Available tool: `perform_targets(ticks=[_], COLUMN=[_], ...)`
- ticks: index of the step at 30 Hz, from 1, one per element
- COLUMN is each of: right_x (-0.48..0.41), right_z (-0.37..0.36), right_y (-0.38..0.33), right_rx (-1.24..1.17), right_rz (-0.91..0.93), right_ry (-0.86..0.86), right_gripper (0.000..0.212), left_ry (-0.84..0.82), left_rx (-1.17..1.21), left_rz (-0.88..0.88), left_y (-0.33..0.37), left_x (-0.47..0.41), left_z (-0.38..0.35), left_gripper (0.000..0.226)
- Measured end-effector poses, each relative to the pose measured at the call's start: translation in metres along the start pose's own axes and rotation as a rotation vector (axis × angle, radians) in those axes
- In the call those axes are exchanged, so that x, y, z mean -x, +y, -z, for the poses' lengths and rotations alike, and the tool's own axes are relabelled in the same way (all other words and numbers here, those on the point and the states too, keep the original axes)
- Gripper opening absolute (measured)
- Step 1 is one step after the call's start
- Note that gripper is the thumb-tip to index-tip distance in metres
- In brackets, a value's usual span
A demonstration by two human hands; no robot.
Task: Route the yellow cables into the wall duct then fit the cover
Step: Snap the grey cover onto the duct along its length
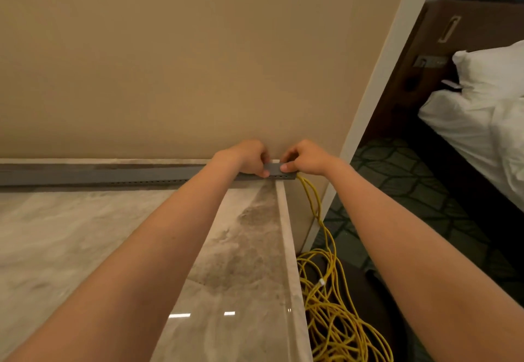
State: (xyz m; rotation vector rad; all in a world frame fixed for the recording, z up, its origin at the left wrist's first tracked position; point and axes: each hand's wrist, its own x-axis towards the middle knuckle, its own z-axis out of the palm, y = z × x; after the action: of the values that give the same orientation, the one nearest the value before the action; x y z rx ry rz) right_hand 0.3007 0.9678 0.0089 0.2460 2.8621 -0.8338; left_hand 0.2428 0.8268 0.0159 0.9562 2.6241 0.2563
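Most of the cables (334,305) lie tangled on the floor (419,191) beside the bench (85,234); a run climbs to the duct (99,176) end at the wall (170,63). There the left hand (249,157) and right hand (303,158) each pinch the duct — thumb in front, fingers over. The person should tuck strands fully inside before pressing evenly.

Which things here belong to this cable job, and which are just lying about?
Part of the job:
- grey duct along the wall, held at its right end
- yellow cables, running from that end down to a loose pile on the floor

Just lying about:
- white pillow
- white bedding
- dark headboard
- patterned carpet
- marble top
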Motion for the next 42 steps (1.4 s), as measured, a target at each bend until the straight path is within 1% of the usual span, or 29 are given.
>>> perform_targets(ticks=[3,7,9,11,18,22,25,27,29,31,33,36,42], right_x=[-0.004,-0.008,-0.008,-0.007,0.000,-0.001,0.007,0.013,0.018,0.020,0.021,0.023,0.026], right_z=[-0.001,-0.001,0.000,0.001,0.005,0.006,0.003,-0.005,-0.017,-0.026,-0.029,-0.028,-0.029], right_y=[-0.001,-0.002,-0.001,0.000,0.004,0.003,0.005,0.011,0.019,0.025,0.026,0.024,0.023], right_rx=[0.067,0.067,0.044,0.021,-0.104,-0.072,-0.025,0.036,0.073,0.033,-0.036,-0.120,-0.183], right_rz=[0.018,0.026,0.024,0.026,0.000,-0.004,0.016,0.031,0.040,0.035,0.036,0.042,0.009], right_ry=[0.007,-0.021,-0.032,-0.034,-0.095,-0.092,-0.150,-0.112,-0.008,0.072,0.090,0.100,0.179], right_gripper=[0.028,0.027,0.027,0.027,0.029,0.031,0.043,0.049,0.043,0.036,0.037,0.049,0.043], left_ry=[0.019,0.058,0.095,0.119,0.115,0.113,0.098,0.111,0.130,0.128,0.114,0.081,-0.013], left_rx=[-0.054,-0.238,-0.350,-0.409,-0.483,-0.535,-0.554,-0.559,-0.568,-0.578,-0.574,-0.585,-0.588], left_rz=[-0.041,-0.149,-0.191,-0.201,-0.193,-0.208,-0.217,-0.216,-0.219,-0.214,-0.188,-0.171,-0.165], left_y=[0.000,-0.001,0.000,0.001,0.004,0.007,0.010,0.012,0.016,0.017,0.016,0.012,0.015], left_x=[0.003,0.012,0.017,0.019,0.021,0.022,0.024,0.027,0.029,0.030,0.030,0.027,0.023], left_z=[-0.001,-0.004,-0.009,-0.012,-0.012,-0.013,-0.014,-0.013,-0.010,-0.009,-0.010,-0.009,0.000], left_gripper=[0.041,0.045,0.041,0.035,0.033,0.033,0.035,0.033,0.031,0.031,0.031,0.028,0.031])
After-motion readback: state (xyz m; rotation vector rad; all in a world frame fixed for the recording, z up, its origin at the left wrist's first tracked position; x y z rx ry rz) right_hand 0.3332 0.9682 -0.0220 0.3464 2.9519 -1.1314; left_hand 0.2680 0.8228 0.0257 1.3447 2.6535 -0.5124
